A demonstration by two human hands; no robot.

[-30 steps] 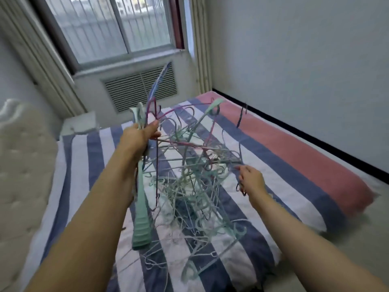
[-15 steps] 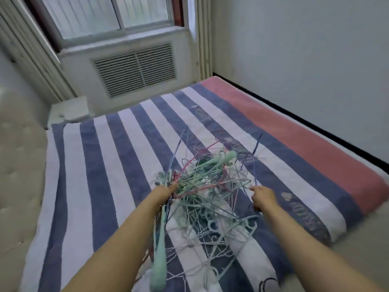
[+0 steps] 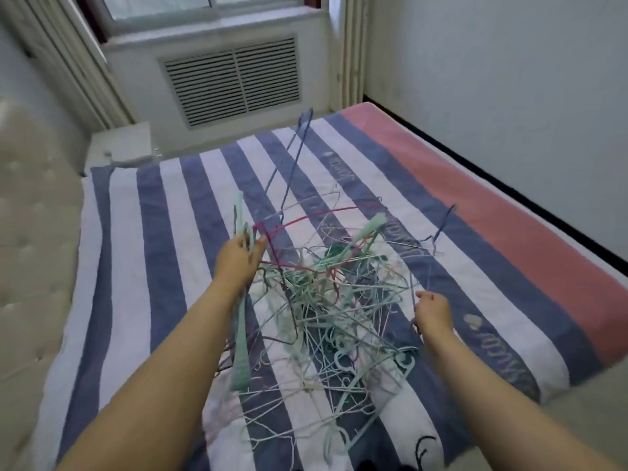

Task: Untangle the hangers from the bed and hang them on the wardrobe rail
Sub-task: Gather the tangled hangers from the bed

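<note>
A tangled heap of thin hangers (image 3: 326, 300), mint, white, blue and red, lies on the striped bed (image 3: 163, 253). My left hand (image 3: 238, 260) grips a wide mint hanger (image 3: 242, 355) by its top at the heap's left side, and the hanger's arm hangs down along my forearm. My right hand (image 3: 433, 314) pinches a thin wire hanger at the heap's right edge. A blue hanger (image 3: 292, 161) and a red one (image 3: 306, 219) stick up out of the pile. No wardrobe rail is in view.
A padded headboard (image 3: 30, 266) runs along the left. A small white bedside table (image 3: 119, 144) stands at the bed's far left corner, below a vent grille (image 3: 234, 83) and window. A grey wall (image 3: 492, 79) borders the bed's right side, with floor at lower right.
The heap, held high a second ago, came down onto the bed. Since half a second ago my left hand has lifted its side again, and blue and red hangers now stick up.
</note>
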